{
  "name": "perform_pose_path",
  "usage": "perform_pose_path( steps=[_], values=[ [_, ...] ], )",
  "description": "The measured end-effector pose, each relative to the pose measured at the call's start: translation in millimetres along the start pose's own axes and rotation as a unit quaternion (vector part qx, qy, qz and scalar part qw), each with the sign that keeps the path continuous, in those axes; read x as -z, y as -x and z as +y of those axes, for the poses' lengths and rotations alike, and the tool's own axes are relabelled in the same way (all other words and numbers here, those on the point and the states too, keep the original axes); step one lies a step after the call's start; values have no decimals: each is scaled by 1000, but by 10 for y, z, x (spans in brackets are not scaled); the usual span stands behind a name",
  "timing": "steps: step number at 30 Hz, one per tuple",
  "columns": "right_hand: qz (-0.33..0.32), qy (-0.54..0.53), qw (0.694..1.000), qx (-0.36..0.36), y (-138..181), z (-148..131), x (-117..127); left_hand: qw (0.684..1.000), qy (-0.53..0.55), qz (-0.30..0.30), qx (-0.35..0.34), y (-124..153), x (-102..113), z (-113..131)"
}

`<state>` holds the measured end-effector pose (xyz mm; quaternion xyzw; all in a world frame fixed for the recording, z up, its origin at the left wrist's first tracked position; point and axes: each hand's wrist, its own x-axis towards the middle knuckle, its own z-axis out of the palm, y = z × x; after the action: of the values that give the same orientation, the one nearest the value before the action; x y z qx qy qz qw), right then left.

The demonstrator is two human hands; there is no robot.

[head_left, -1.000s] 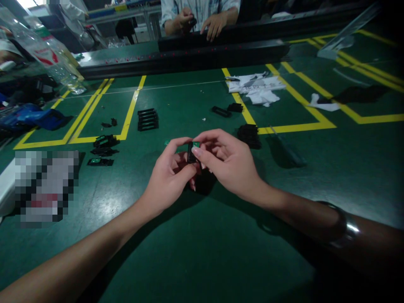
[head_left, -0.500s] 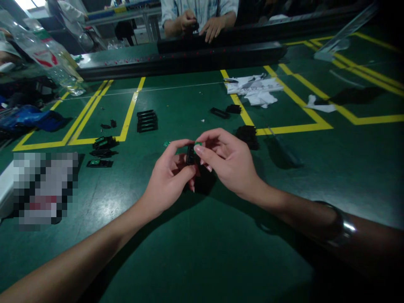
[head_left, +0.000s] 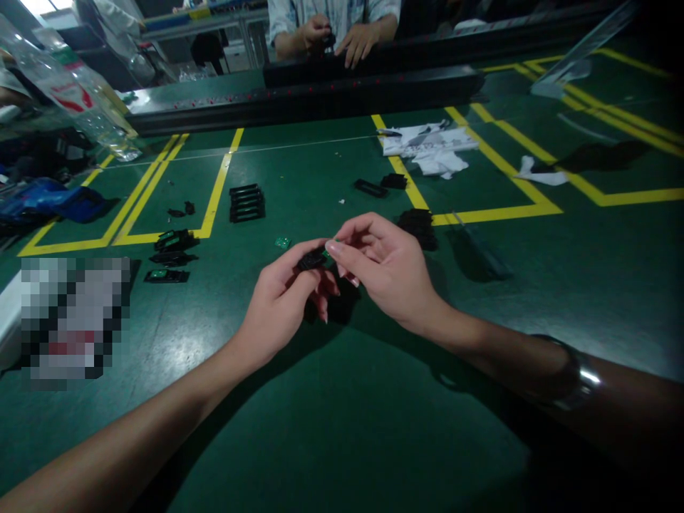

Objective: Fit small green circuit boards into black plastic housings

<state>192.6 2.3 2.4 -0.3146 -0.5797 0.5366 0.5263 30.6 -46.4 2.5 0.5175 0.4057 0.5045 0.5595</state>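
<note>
My left hand (head_left: 283, 296) pinches a small black plastic part (head_left: 311, 260) between thumb and fingers, just above the green table (head_left: 331, 399). My right hand (head_left: 385, 267) meets it from the right, with thumb and forefinger pressed on the part's end where a bit of green shows. A small green chip (head_left: 282, 242) lies on the table just left of the hands. A pile of black parts (head_left: 420, 226) sits behind my right hand.
Black parts with green chips (head_left: 172, 249) lie at the left, a stack of black frames (head_left: 246, 202) beyond them. White papers (head_left: 432, 146) and two black pieces (head_left: 382, 185) lie farther back. A black rail (head_left: 304, 100) crosses the table; another person's hands (head_left: 336, 35) work behind it. Plastic bottles (head_left: 80, 92) stand far left.
The black part has turned from upright to lying flatter in my left fingers. Both hands have shifted slightly up and left.
</note>
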Motion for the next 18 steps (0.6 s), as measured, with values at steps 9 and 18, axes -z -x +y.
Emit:
perform_pose_path(
  steps=[9, 18],
  values=[
    [-13, -14, 1000, -20, -26, -6, 12, 1000, -7, -6, -5, -13, 4, 8],
    [-14, -8, 1000, -18, -25, 6, 22, 999, -45, 5, 2, -6, -4, 33]
  ],
)
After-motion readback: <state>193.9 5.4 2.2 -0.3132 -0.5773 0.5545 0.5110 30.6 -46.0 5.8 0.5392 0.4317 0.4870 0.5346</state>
